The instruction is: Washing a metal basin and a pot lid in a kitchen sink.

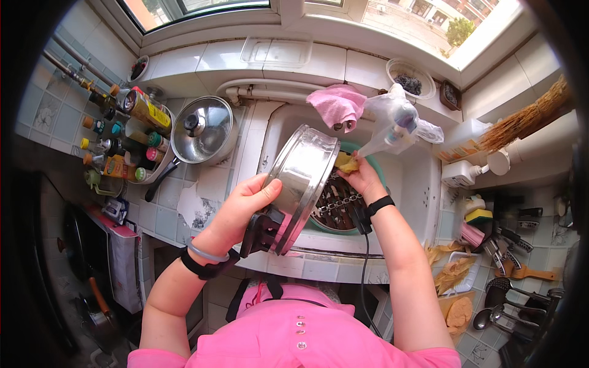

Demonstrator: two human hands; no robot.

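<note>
My left hand (248, 202) grips the side of a shiny stainless steel pot (301, 170) with a black handle (262, 230), tilted over the sink (414, 184). The pot's open side is turned right, and its inside is hidden. At its right edge my right hand (361, 175) holds a yellow cloth or sponge (346, 163). Below lies a green basin (378, 171) in the sink, with dark brown strips and a metal chain or band in it; the view does not settle what the strips are. A black device with a cable (363, 220) is by my right wrist.
A glass-lidded pan (202, 133) and bottles of seasoning (147, 110) stand left. A pink cloth (338, 106) and a clear plastic bag (395, 124) hang at the sink's back. Right are a white pump bottle (460, 174), a straw brush (529, 115), knives (501, 248) and ladles (497, 313).
</note>
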